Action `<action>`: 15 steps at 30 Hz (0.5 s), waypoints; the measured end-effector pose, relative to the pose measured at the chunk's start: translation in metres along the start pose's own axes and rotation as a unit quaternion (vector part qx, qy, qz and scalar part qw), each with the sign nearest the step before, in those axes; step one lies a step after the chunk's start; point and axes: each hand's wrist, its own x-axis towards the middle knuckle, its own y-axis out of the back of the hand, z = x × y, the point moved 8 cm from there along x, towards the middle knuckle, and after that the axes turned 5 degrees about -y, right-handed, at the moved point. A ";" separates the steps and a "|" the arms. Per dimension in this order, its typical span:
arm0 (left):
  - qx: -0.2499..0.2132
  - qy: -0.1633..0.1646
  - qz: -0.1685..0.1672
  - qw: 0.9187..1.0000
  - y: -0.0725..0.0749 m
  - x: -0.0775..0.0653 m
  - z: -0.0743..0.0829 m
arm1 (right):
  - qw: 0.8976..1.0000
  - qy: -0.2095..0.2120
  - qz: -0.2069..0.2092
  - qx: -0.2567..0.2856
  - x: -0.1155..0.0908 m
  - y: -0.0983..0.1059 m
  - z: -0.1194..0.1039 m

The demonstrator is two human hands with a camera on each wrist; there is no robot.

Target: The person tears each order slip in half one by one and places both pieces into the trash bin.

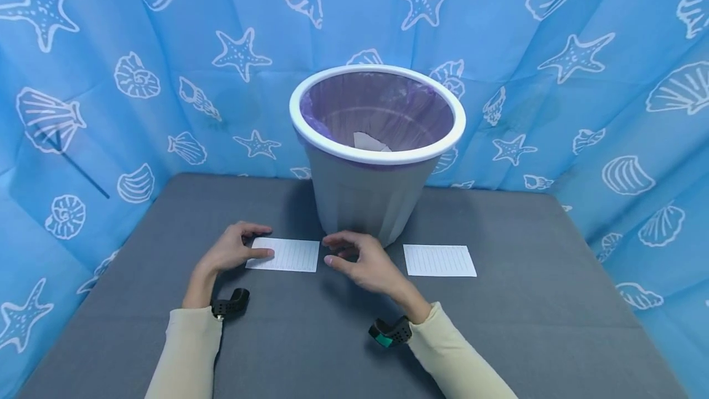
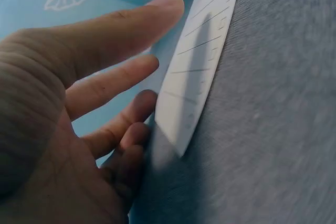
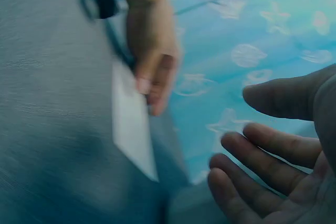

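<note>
A lined white paper card [image 1: 293, 256] lies on the grey table. At its left end is my left hand [image 1: 235, 248], thumb over the card and fingers spread beyond its far side. The left wrist view shows the thumb [image 2: 131, 32] apart from the card [image 2: 197, 72], with nothing pinched. My right hand [image 1: 362, 260] hovers by the card's right end, fingers loosely bent and holding nothing. In the right wrist view its fingers [image 3: 262, 156] are spread, away from the blurred card [image 3: 131, 121]. A second lined card [image 1: 440, 260] lies to the right.
Behind the hands stands a grey trash bin [image 1: 365, 196] with a white rim and a purple liner. A piece of white paper [image 1: 370, 141] is inside it. A blue curtain [image 1: 238, 122] with shells and starfish hangs around the grey-covered table [image 1: 310, 350].
</note>
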 end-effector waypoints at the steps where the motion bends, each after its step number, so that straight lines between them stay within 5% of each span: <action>1: -0.001 0.002 0.000 1.000 -0.001 0.000 -0.002 | 1.000 -0.003 -0.002 -0.004 0.003 -0.007 0.003; 15: -0.010 0.033 0.000 0.999 -0.005 0.000 -0.011 | 0.989 -0.078 -0.002 -0.123 0.049 -0.067 0.033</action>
